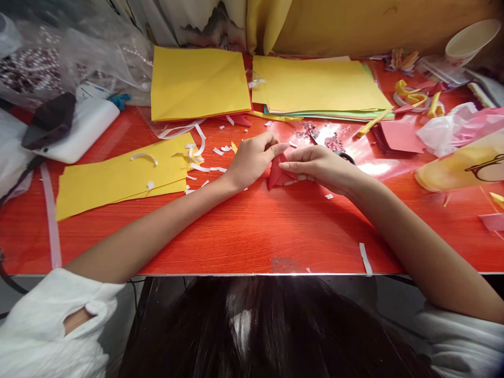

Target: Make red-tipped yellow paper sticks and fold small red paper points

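A small piece of folded red paper (276,175) is held between my two hands above the red table, near its middle. My left hand (254,157) pinches the paper's top edge with thumb and index finger. From the other side, my right hand (318,167) grips the same paper, thumb in front and fingers partly behind it. Small white paper scraps (218,151) lie around my hands. Scissors (344,156) lie behind my right hand, which partly hides them.
Yellow sheets (200,84) and a second stack (315,84) lie at the back. Yellow strips (122,173) are at the left. A drink cup (460,165), pink paper (401,136) and a white paper cup (470,42) stand or lie at the right.
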